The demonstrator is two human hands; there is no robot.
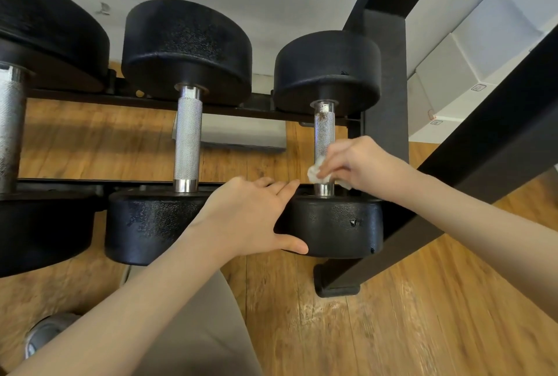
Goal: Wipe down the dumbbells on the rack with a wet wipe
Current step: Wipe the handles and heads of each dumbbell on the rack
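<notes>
right hand [359, 164] pinched shut on wipe [317, 174], pressed to near end of handle [324, 137] of rightmost dumbbell [332, 224] | left hand [250, 212] spread open, gripping nothing, fingers on near head's top, thumb at its front | dumbbell across rack [90, 97] rails, beside right post | two more dumbbells to left

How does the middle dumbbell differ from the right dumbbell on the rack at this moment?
The right dumbbell is smaller than the middle dumbbell, with a thinner handle. The right one's handle shows a rust-like spot near the top; the middle one's looks clean. The right hand presses a wipe on the right dumbbell's handle and the left hand steadies its near head; the middle dumbbell's handle is untouched. Both have black round heads and knurled metal handles.
</notes>
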